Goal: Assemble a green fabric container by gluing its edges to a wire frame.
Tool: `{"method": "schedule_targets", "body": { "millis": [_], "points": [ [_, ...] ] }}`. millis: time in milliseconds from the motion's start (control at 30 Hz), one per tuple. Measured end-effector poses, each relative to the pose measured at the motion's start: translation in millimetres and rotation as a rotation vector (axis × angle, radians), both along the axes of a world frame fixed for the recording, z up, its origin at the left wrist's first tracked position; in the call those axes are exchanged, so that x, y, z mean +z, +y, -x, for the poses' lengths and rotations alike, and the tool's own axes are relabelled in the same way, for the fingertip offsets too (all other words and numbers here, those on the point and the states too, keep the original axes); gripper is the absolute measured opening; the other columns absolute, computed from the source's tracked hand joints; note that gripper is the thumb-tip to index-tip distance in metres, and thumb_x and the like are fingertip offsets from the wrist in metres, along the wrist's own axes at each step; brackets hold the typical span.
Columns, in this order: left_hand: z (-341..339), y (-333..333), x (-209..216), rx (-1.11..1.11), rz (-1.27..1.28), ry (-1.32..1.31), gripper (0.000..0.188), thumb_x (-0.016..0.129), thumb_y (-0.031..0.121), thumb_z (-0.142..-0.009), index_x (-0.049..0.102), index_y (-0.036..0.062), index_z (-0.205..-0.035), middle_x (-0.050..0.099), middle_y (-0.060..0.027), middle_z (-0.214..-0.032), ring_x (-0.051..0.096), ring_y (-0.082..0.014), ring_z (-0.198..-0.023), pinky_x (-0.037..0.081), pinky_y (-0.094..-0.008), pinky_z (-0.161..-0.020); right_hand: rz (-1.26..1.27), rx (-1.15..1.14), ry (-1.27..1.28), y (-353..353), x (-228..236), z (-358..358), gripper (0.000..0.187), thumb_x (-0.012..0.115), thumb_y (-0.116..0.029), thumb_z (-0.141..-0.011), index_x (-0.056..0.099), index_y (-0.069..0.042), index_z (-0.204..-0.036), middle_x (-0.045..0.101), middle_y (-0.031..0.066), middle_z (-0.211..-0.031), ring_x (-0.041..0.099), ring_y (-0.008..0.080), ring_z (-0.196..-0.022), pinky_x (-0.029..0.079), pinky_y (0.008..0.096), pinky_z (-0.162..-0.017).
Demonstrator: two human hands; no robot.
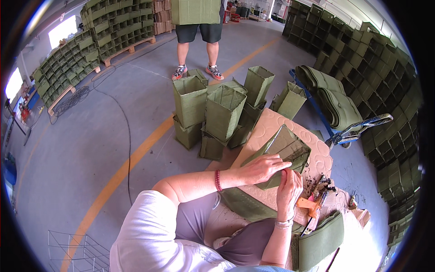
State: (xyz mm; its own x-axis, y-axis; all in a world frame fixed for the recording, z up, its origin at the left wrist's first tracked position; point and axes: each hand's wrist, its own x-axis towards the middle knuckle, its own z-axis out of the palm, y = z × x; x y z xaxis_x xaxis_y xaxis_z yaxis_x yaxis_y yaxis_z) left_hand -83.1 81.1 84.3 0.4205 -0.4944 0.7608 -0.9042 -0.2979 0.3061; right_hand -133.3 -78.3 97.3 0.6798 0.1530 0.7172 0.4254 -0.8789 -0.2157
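An open-topped green box (277, 152) of stiff, fabric-like sheet lies tilted in front of me, its mouth turned up and to the right. Dark smears mark the inside near its right corner. At the near rim, my left hand (263, 169) grips the edge with its fingers drawn together. Close against it, my right hand (289, 189) pinches the same rim between thumb and fingers. Whatever small piece may be between the fingertips is hidden. Just right of my right hand lies an orange-handled tool (309, 205), its front caked with black material.
Several green boxes (225, 111) stand clustered ahead. Folded green sheets (335, 104) lie on a blue cart (312, 97); another folded sheet (321, 242) is beside my right forearm. Stacked boxes (385, 68) line the right. A person (199, 34) stands beyond, holding a green box. A cable (129, 136) crosses the floor.
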Motion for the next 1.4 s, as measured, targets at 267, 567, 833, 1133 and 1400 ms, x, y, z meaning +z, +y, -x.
{"method": "schedule_targets", "body": {
  "millis": [267, 567, 833, 1133, 1400],
  "points": [
    [1.8, 0.7, 1.4, -0.004, -0.015, 0.009, 0.051, 0.062, -0.004, -0.077, 0.056, -0.004, -0.128, 0.063, -0.0144, -0.096, 0.06, -0.027, -0.091, 0.052, -0.0363, -0.083, -0.013, 0.03, 0.021, -2.3, 0.8, 1.5, 0.007, 0.06, -0.006, -0.092, 0.063, -0.001, -0.089, 0.065, 0.0161, -0.081, 0.063, 0.0339, -0.081, 0.049, 0.0426, -0.075],
    [2.3, -1.2, 1.3, 0.003, -0.004, 0.013, 0.048, 0.063, 0.0, -0.08, 0.057, -0.0029, -0.128, 0.064, -0.0135, -0.095, 0.061, -0.0261, -0.09, 0.053, -0.0361, -0.082, -0.003, 0.037, 0.012, -2.1, 2.2, 2.4, 0.005, 0.059, -0.006, -0.091, 0.062, -0.002, -0.093, 0.066, 0.0147, -0.082, 0.064, 0.0334, -0.078, 0.05, 0.0424, -0.085],
    [0.8, -1.2, 0.8, 0.009, 0.014, -0.01, 0.042, 0.063, 0.002, -0.086, 0.057, -0.0026, -0.127, 0.065, -0.0131, -0.093, 0.061, -0.0261, -0.088, 0.052, -0.036, -0.08, -0.015, 0.036, 0.039, -0.5, 4.5, 2.9, 0.008, 0.06, -0.006, -0.092, 0.064, 0.0, -0.093, 0.066, 0.0163, -0.084, 0.064, 0.0349, -0.084, 0.049, 0.0427, -0.079],
    [0.6, -3.0, 1.5, 0.007, 0.032, -0.013, 0.043, 0.064, 0.001, -0.084, 0.057, -0.0018, -0.127, 0.064, -0.0126, -0.091, 0.061, -0.0255, -0.087, 0.052, -0.0365, -0.079, -0.016, 0.027, 0.02, -1.6, 2.2, 1.1, 0.008, 0.06, -0.006, -0.091, 0.064, 0.0, -0.092, 0.066, 0.0162, -0.083, 0.064, 0.035, -0.084, 0.049, 0.0425, -0.079],
    [-1.2, -4.4, 0.6, 0.017, 0.012, 0.017, 0.05, 0.062, -0.001, -0.08, 0.055, -0.0004, -0.13, 0.062, -0.0122, -0.092, 0.059, -0.0263, -0.087, 0.052, -0.0364, -0.08, -0.013, 0.026, -0.022, -1.1, 1.7, -0.6, 0.005, 0.059, -0.006, -0.092, 0.062, -0.003, -0.092, 0.064, 0.0143, -0.079, 0.063, 0.0326, -0.077, 0.05, 0.0423, -0.086]
  ]
}}
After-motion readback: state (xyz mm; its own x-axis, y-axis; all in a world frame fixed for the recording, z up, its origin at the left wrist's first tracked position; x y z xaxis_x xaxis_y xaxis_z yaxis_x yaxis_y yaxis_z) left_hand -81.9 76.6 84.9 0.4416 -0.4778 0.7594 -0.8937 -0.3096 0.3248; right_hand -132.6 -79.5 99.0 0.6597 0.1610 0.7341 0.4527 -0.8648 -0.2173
